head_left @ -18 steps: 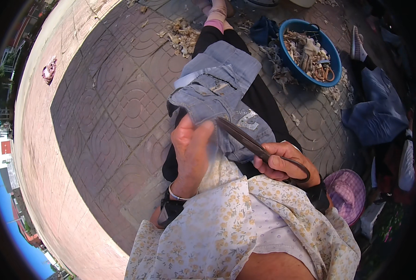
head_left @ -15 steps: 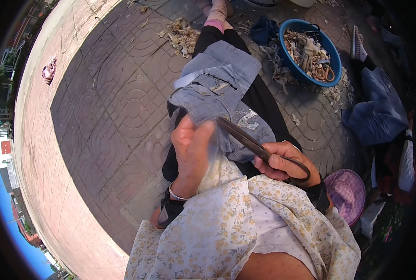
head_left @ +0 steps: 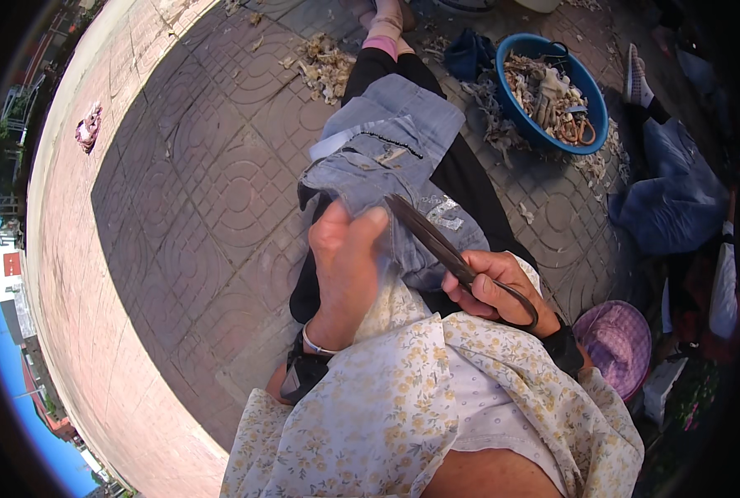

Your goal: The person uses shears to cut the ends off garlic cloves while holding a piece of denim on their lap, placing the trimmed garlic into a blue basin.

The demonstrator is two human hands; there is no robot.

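Across my outstretched legs lies a light-blue denim garment [head_left: 378, 170], with a dark beaded line and silvery decoration on it. My left hand [head_left: 345, 257] pinches the near edge of the denim between thumb and fingers. A pair of dark metal scissors [head_left: 430, 236] is in my right hand [head_left: 503, 289], its fingers wrapped about the handles. The blades point up and left and look closed, with their tips beside my left thumb, close to the denim. Whether the tips touch the cloth I cannot tell.
A blue basin [head_left: 511, 108] of scraps, with a glove and orange-handled scissors on top, stands at the far right. Scraps [head_left: 324, 70] lie on the paving near my feet. To the right are a purple checked hat [head_left: 615, 349] and another person's denim-covered lap [head_left: 669, 191].
The scissors and my right hand have shifted slightly to the left, and the handle loop has turned more edge-on. My left hand has moved slightly right, still on the denim.
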